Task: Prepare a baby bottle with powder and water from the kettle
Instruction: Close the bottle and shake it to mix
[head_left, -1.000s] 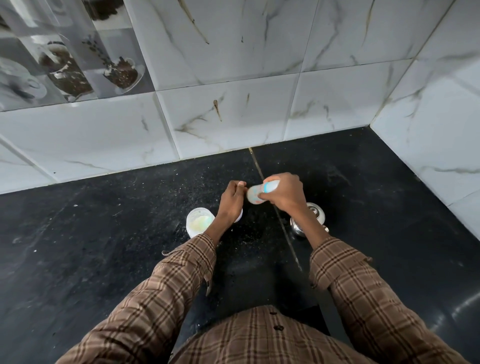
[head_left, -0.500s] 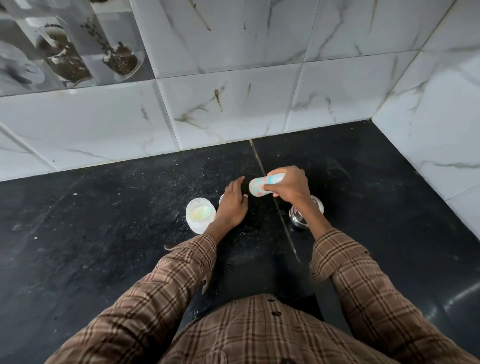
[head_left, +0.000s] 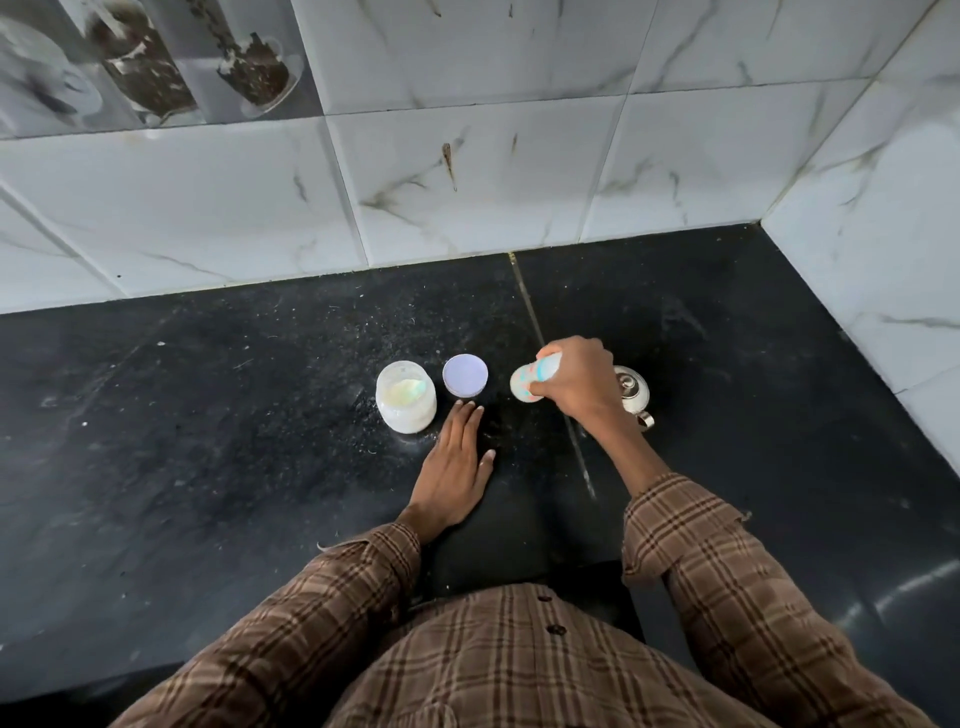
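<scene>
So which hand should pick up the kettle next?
Left, probably. The left hand lies flat and free on the counter, while the right hand grips the baby bottle. But the kettle sits beyond the right hand, so it must reach across.

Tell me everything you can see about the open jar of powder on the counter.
The powder jar is a squat, round, translucent white container, plastic by its look, standing upright and uncovered on the black counter. Pale yellowish powder lies inside, and white residue clouds its walls. A round lavender lid lies just beside it. The left hand rests flat nearby, not touching it.
</scene>
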